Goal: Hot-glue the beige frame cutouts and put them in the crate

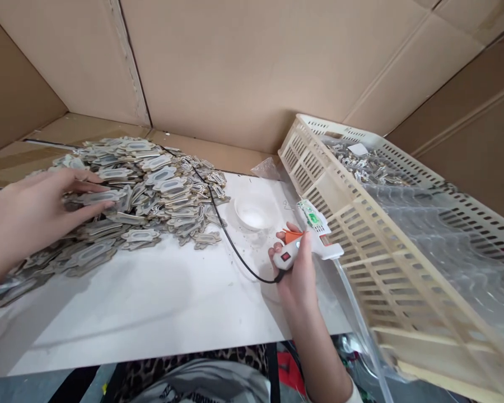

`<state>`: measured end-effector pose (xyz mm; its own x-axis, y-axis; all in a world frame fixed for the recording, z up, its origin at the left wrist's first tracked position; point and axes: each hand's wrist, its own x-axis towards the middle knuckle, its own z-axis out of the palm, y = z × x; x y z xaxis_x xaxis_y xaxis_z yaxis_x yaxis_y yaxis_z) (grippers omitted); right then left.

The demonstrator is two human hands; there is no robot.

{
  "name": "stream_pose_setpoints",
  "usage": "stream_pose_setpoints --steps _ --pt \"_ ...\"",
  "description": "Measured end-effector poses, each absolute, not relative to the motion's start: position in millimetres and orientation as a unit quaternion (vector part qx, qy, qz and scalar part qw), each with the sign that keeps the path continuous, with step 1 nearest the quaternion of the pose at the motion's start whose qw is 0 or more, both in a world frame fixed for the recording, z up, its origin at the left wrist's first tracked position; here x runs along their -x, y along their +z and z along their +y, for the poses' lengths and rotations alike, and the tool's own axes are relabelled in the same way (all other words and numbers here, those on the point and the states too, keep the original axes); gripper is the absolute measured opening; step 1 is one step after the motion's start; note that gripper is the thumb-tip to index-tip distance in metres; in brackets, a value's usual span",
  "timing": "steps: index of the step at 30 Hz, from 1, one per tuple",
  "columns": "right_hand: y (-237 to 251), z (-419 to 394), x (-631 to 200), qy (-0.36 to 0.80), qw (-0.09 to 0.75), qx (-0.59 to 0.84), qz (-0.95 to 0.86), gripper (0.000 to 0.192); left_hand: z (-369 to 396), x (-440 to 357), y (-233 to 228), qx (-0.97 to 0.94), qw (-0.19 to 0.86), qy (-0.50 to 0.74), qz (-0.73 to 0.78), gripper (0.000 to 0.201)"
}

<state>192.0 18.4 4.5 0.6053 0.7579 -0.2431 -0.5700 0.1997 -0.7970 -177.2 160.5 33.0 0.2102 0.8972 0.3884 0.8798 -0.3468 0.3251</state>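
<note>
My left hand (46,207) is at a large heap of flat grey frame-shaped pieces (163,187) with pale oval centres. Its thumb and fingers close around the edges of one flat grey piece (97,196) on the heap's near left side. In my right hand (298,268) is a white glue gun (292,253) with an orange trigger and a small red switch, its front end pointing away and to the right. A black cord (235,246) runs from the gun's grip over the table to the heap. The gun's nozzle tip is hard to make out.
A cream plastic crate (361,224) stands along the right side, holding clear moulded trays (441,235) and small metallic pieces (365,165). A shallow white dish (254,212) sits mid-table, near a crumpled clear bag (266,168). Cardboard walls (218,67) enclose the white table (159,313).
</note>
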Motion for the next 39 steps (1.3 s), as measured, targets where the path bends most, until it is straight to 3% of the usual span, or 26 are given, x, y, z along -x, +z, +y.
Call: stream_pose_setpoints --steps 4,9,13,15,18,29,34,37,39 --pt "2 17 -190 0.429 0.773 0.467 0.003 0.051 162 172 38 -0.793 -0.035 0.212 0.570 0.072" --pt "-3 17 -193 0.431 0.765 0.475 0.066 0.037 164 163 46 -0.774 0.006 0.233 0.588 0.096" --pt "-6 16 -195 0.427 0.768 0.470 0.078 0.030 144 145 53 -0.733 0.017 0.350 0.583 0.071" --pt "-7 14 -196 0.427 0.770 0.468 0.078 0.027 126 129 54 -0.682 0.105 0.442 0.573 0.056" --pt "-7 7 -196 0.436 0.766 0.466 0.076 0.024 95 102 52 -0.650 0.292 0.542 0.446 0.032" --pt "-15 -43 -184 0.485 0.743 0.459 0.041 0.046 40 47 50 -0.683 0.403 0.585 0.169 0.005" --pt "-14 -56 -176 0.450 0.733 0.507 0.053 0.043 25 49 55 -0.670 0.435 0.581 0.159 0.007" --pt "-16 -65 -161 0.392 0.733 0.556 -0.011 0.052 14 46 49 -0.631 0.483 0.576 0.191 0.002" --pt "-18 -74 -140 0.297 0.736 0.597 -0.118 0.062 5 38 39 -0.590 0.529 0.565 0.229 0.010"
